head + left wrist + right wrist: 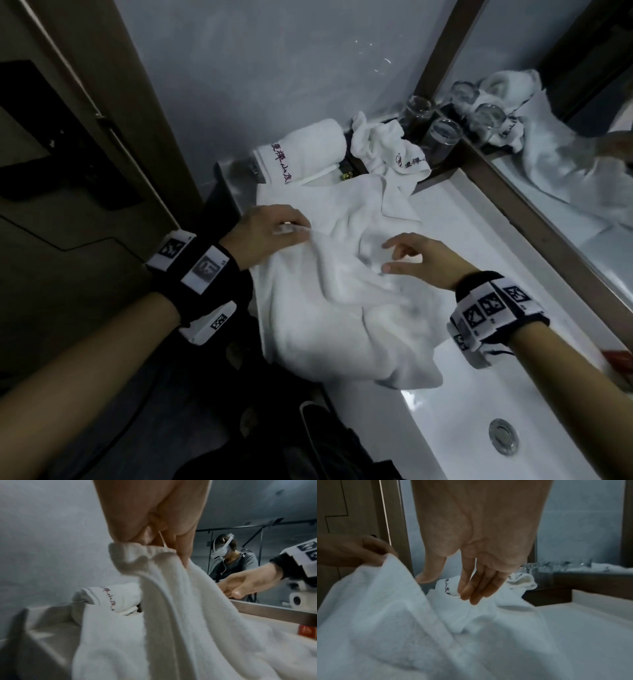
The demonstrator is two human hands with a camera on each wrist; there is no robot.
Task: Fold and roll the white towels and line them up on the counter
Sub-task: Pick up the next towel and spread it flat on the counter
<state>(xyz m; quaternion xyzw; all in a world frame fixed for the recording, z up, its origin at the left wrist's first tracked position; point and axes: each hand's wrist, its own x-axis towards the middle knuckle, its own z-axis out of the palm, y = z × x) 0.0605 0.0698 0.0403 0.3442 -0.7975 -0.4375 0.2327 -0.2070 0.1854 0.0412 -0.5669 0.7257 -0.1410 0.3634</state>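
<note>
A large white towel (342, 294) lies crumpled across the white counter (496, 246), its lower end hanging over the counter's front edge. My left hand (274, 228) pinches a bunched edge of this towel (142, 555) and lifts it. My right hand (414, 257) hovers just above the towel's middle with fingers relaxed and spread, holding nothing (471, 592). A rolled white towel (301, 150) with red lettering rests at the far end of the counter. Beside it lies another crumpled white towel (387, 144) with lettering.
Clear drinking glasses (442, 137) stand on a dark tray by the mirror (548, 137), which runs along the right side. A sink drain (503, 435) sits in the basin near me. A grey wall stands behind; a door is on the left.
</note>
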